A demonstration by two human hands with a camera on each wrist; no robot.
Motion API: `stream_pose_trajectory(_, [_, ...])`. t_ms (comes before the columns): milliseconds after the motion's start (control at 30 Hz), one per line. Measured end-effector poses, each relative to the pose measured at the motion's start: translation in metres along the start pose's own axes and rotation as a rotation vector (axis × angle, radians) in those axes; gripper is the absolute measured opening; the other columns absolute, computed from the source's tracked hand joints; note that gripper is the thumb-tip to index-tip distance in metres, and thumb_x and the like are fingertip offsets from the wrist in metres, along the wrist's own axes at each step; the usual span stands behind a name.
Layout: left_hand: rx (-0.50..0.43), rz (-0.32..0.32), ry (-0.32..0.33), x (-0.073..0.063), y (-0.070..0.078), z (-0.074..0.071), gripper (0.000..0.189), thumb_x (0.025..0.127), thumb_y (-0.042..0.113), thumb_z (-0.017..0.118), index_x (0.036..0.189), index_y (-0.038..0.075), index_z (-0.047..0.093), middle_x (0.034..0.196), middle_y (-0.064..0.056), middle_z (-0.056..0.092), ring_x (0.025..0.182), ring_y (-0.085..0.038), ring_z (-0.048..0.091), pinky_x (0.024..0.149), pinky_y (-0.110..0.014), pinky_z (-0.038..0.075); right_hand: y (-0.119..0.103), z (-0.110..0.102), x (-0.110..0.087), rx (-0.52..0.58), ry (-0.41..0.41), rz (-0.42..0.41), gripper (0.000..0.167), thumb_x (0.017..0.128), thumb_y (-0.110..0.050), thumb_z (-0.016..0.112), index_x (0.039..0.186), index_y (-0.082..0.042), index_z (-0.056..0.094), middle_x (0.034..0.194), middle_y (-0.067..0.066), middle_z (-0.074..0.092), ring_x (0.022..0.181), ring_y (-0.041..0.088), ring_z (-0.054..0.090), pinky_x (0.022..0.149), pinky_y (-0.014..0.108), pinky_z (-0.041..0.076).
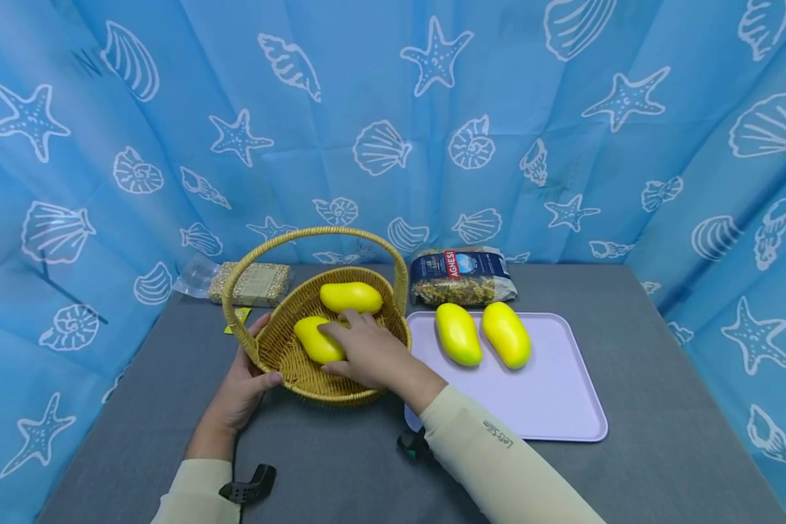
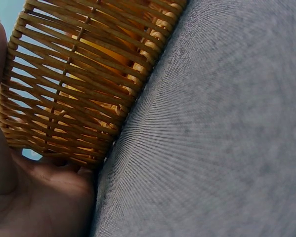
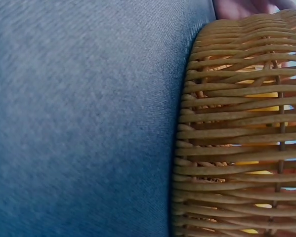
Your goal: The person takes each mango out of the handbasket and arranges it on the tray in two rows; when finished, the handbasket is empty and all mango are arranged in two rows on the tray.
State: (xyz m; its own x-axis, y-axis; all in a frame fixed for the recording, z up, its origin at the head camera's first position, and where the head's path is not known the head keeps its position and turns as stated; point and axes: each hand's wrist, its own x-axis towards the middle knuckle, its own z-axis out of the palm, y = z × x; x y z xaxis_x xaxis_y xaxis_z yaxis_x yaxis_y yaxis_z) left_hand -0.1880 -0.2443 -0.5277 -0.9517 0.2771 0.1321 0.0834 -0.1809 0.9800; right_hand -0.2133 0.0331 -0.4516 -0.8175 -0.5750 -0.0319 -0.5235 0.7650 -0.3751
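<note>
A wicker basket (image 1: pixel 288 364) with a tall arched handle stands on the table, two yellow mangoes inside it. My left hand (image 1: pixel 239 389) holds the basket by its left side, thumb at the near rim and fingers behind the wall. In the left wrist view that hand (image 2: pixel 44 197) lies against the woven side. Reaching in over the right rim, my right hand (image 1: pixel 373 353) grips the nearer mango (image 1: pixel 317 340) by its right end. Behind it in the basket lies the other mango (image 1: pixel 350 297). Weave (image 3: pixel 241 128) hides most of the right hand in the right wrist view.
Two more mangoes, one on the left (image 1: pixel 458 335) and one on the right (image 1: pixel 506 335), lie on a lilac tray (image 1: pixel 563 407). A pasta bag (image 1: pixel 461 276) sits behind the tray. Behind the basket are a grain bag (image 1: pixel 255 284) and a small yellow packet (image 1: pixel 238 320).
</note>
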Motion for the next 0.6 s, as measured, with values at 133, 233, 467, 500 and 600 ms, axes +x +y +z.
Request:
stream_pose_trajectory(133, [0.004,0.005,-0.004,-0.0007,0.0002,-0.0004,0.104,0.096,-0.02,0.067,0.176,0.021,0.014,0.173,-0.023,0.022,0.147,-0.035,0.045,0.106,-0.035,0.052,-0.0011,-0.0002,0.0016,0.0,0.012,-0.013,0.069,0.103,-0.059,0.07,0.159,-0.021,0.056,0.158,0.012,0.049,0.136,0.03,0.053,0.104,0.048,0.051])
stream_pose_trajectory(233, [0.0,0.014,-0.013,-0.0009,0.0007,0.0001,0.104,0.097,-0.02,0.066,0.176,0.019,0.013,0.173,-0.023,0.021,0.146,-0.033,0.046,0.105,-0.035,0.052,-0.0008,0.0007,0.0029,-0.006,0.006,-0.028,0.065,0.105,-0.053,0.07,0.157,-0.018,0.055,0.155,0.011,0.052,0.129,0.026,0.057,0.099,0.044,0.054])
stream_pose_trajectory(467, [-0.025,0.02,-0.027,-0.0009,-0.0001,-0.0005,0.101,0.099,-0.019,0.065,0.176,0.019,0.012,0.173,-0.025,0.021,0.14,-0.026,0.053,0.103,-0.035,0.054,-0.0011,0.0002,0.0022,0.018,-0.048,-0.072,0.064,0.109,-0.035,0.071,0.167,-0.023,0.047,0.161,0.011,0.048,0.137,0.025,0.057,0.108,0.043,0.05])
stream_pose_trajectory(500, [-0.027,0.021,-0.029,-0.0008,-0.0002,-0.0006,0.101,0.099,-0.019,0.065,0.176,0.019,0.011,0.172,-0.026,0.021,0.14,-0.025,0.054,0.103,-0.035,0.054,-0.0009,0.0,0.002,0.027,-0.055,-0.077,0.063,0.108,-0.035,0.072,0.166,-0.024,0.049,0.161,0.011,0.048,0.137,0.025,0.057,0.109,0.043,0.05])
stream_pose_trajectory(600, [-0.033,0.019,-0.032,-0.0005,-0.0002,-0.0008,0.101,0.1,-0.018,0.066,0.176,0.021,0.014,0.172,-0.026,0.021,0.139,-0.023,0.054,0.103,-0.035,0.054,0.0,-0.0007,0.0023,0.056,-0.061,-0.094,0.059,0.107,-0.036,0.074,0.161,-0.022,0.055,0.16,0.009,0.05,0.137,0.023,0.055,0.111,0.041,0.048])
